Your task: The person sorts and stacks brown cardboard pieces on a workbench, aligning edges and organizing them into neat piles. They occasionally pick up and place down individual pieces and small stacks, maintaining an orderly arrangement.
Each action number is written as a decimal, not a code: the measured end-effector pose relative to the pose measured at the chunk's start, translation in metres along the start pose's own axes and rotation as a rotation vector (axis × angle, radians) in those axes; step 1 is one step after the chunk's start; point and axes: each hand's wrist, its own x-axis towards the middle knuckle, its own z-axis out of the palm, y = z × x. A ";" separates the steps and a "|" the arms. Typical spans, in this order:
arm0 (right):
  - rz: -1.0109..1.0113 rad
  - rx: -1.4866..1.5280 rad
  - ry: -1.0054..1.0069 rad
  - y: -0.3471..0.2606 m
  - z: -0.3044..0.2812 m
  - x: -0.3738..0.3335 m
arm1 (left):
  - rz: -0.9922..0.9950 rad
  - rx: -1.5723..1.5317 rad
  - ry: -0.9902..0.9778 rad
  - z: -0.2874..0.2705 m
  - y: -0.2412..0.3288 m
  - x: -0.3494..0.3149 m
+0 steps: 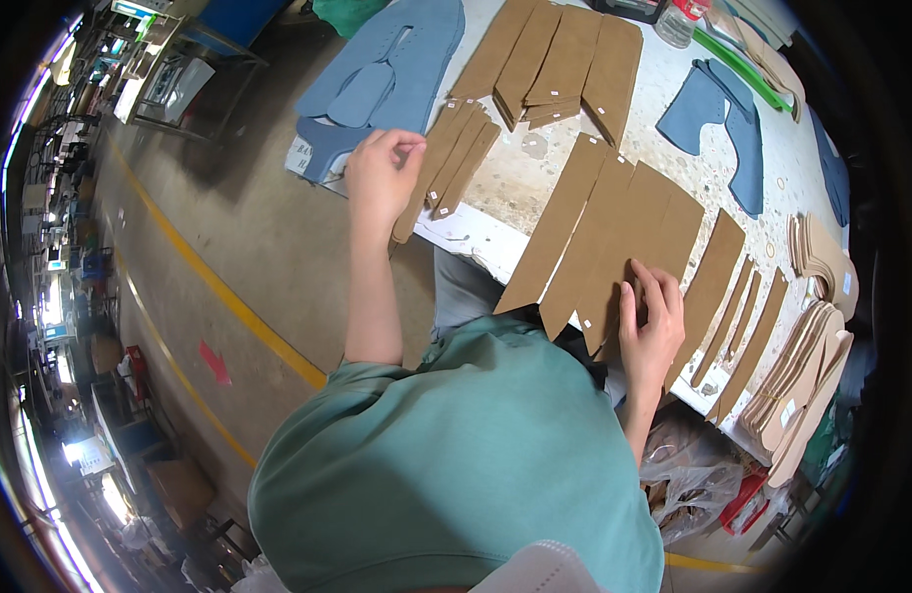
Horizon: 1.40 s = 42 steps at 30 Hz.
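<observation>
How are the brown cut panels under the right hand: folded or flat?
Flat: the brown cut panels lie side by side on the speckled white table, no folds visible; right hand hides part.

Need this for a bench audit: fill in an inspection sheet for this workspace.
Surface: white table, speckled.
Work pieces: brown pieces, some stacked, some with small white labels; blue pieces; beige pieces.
Clutter: bottle and green strip toward the far edge; plastic bag below the near edge.
Hands: right hand on the brown pieces; left hand beside the narrow brown stack, contact unclear.
Cables: nothing seen on the table.
Surroundings: yellow floor line, red floor arrow.
</observation>
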 end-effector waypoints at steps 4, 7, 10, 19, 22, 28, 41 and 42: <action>-0.045 -0.013 0.021 0.001 0.003 0.001 | 0.041 0.088 0.043 0.014 -0.007 0.003; -0.039 -0.020 0.006 0.002 0.003 0.001 | 0.050 0.084 0.070 0.019 -0.010 0.003; -0.035 -0.013 0.002 0.002 0.004 0.000 | 0.056 0.101 0.089 0.020 -0.009 0.002; -0.055 -0.012 0.003 0.004 0.005 -0.001 | -0.006 -0.045 0.110 0.017 0.001 -0.001; -0.055 -0.006 0.006 0.003 0.005 -0.001 | -0.022 -0.261 0.090 0.006 0.004 0.000; -0.005 0.115 -0.094 -0.002 -0.007 0.005 | -0.131 -0.933 -0.206 -0.042 0.032 -0.018; 0.220 0.770 -0.103 0.004 -0.033 0.029 | 0.174 -0.853 -0.846 0.033 0.109 -0.062; 0.249 0.583 -0.018 0.012 -0.030 0.031 | 0.088 -0.791 -0.821 0.039 0.105 -0.060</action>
